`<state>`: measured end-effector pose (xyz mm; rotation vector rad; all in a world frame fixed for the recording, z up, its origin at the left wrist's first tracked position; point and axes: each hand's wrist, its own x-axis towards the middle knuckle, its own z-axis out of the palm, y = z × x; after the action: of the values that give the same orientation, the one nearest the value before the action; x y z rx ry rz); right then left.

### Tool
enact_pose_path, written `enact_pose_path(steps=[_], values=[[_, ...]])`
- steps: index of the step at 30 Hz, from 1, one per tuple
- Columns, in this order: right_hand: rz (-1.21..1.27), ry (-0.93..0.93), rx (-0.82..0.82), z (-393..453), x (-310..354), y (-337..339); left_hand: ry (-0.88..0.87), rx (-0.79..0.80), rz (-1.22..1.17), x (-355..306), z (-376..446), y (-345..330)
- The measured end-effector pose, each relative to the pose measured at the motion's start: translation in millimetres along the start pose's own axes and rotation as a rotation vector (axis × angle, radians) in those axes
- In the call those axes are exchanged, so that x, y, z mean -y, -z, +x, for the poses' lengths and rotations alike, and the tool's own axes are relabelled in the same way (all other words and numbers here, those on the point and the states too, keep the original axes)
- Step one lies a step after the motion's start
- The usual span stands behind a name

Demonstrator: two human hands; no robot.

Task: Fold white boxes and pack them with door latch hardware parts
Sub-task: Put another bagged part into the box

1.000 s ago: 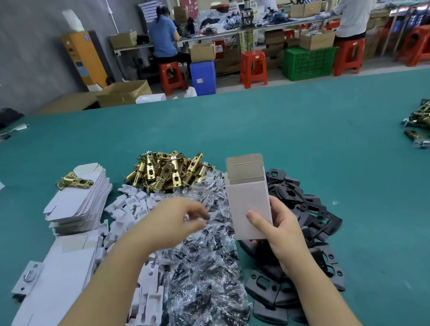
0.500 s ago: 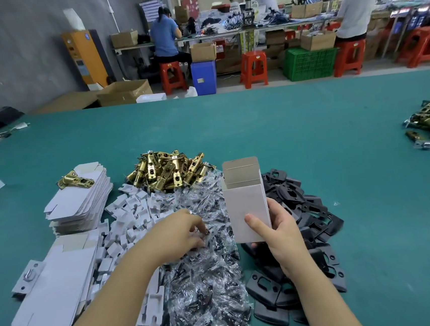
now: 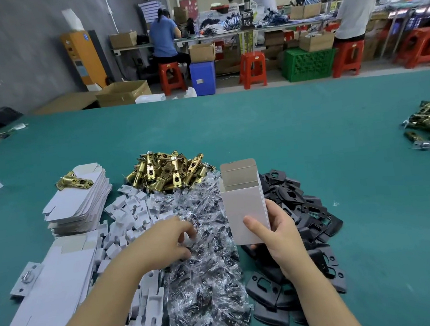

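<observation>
Green desk point(image 3: 310, 132) carried the piles; clear screw packets point(image 3: 205, 269) spread at centre; black plates point(image 3: 304, 206) at 3 o'clock of them; flat box blanks point(image 3: 78, 199) at 9 o'clock; brass latches point(image 3: 167, 171) at 12 o'clock; right hand point(image 3: 276, 233) had its grip curled round the upright white box point(image 3: 244, 207), top flap open; left hand point(image 3: 169, 242), fingers curled, pinched at the packets, whether one was caught I could not tell.

The box point(image 3: 244, 207) I hold is white outside, grey-brown inside its flap. My table point(image 3: 284, 130) is teal. The latches point(image 3: 167, 172) are shiny brass, the plates point(image 3: 299, 207) matte black, the flat cartons point(image 3: 78, 199) white, the bags point(image 3: 207, 282) clear with dark contents.
</observation>
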<state>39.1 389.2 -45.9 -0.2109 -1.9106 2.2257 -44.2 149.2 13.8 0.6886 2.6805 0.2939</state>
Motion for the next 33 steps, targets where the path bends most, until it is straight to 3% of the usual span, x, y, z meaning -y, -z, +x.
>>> enact_pose_path(steps=[7, 10, 16, 20, 24, 27, 33], values=[[-0.013, 0.007, 0.012, -0.1, -0.5, -0.1, 0.013, -0.121, -0.046, -6.9, -4.9, 4.6], [-0.018, 0.016, 0.013, 0.3, 0.1, -0.1, -0.002, -0.176, -0.171, -10.7, -12.4, 15.9], [-0.005, 0.009, 0.060, -1.7, 1.0, -2.1, -0.240, -0.588, -0.574, -37.6, -31.2, 66.3], [0.006, 0.011, 0.132, -3.7, 3.9, -5.1, -0.289, -0.769, -0.465, -69.1, -20.9, 77.6], [0.040, 0.004, 0.161, -4.7, 5.2, -6.8, -0.192, -0.704, -0.083, -91.8, -6.2, 69.9], [0.042, 0.002, 0.171, -4.7, 4.9, -6.7, -0.147, -0.539, 0.128, -103.4, -1.7, 60.5], [0.048, 0.001, 0.159, -4.0, 3.7, -8.3, -0.170, -0.296, 0.138, -104.6, -7.0, 58.2]])
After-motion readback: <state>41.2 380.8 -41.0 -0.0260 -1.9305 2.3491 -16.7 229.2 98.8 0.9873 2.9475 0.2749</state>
